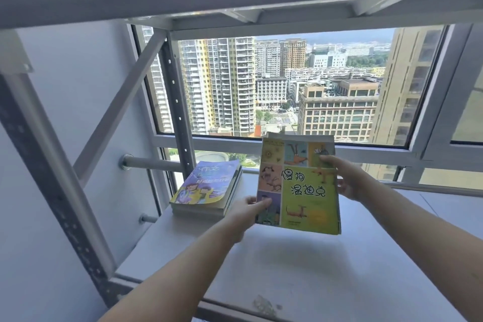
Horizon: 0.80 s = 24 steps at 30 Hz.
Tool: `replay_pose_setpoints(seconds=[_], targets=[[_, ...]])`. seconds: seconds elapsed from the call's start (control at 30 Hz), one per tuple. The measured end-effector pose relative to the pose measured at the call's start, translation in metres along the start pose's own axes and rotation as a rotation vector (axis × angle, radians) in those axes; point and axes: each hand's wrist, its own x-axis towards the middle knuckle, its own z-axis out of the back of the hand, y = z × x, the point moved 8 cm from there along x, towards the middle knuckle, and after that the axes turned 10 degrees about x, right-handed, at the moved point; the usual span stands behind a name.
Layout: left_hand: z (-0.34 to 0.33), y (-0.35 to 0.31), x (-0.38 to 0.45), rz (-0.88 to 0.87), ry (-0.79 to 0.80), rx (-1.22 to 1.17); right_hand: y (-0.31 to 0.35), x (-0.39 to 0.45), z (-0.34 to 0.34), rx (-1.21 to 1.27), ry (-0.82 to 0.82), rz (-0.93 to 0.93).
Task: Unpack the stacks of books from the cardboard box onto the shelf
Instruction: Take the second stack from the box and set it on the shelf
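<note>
green book (308, 185) above shelf (300, 269), pinched by left hand (245, 213) and right hand (349, 180) (fingers mostly hidden behind)

A green-covered book (300, 185) with cartoon panels and black handwritten-style characters is held above the shelf (300, 264), cover facing the camera and tilted slightly, pinched at its lower left edge and upper right edge. Behind it to the left, a small stack of books (209, 191) lies flat on the pale grey shelf near the back corner, the top one blue with cartoon children.
</note>
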Motion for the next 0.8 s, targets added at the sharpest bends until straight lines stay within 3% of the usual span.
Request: replay_pose_setpoints(seconds=[0.27, 0.5, 0.8], targets=[[0.023, -0.011, 0.012, 0.224, -0.118, 0.140, -0.030, 0.034, -0.024, -0.038, -0.080, -0.232], [0.038, -0.016, 0.018, 0.218, -0.222, 0.402, -0.050, 0.057, -0.043, -0.155, -0.062, -0.290], [0.035, -0.026, 0.025, 0.267, -0.185, 0.689, -0.062, 0.075, -0.039, -0.293, -0.125, -0.328]])
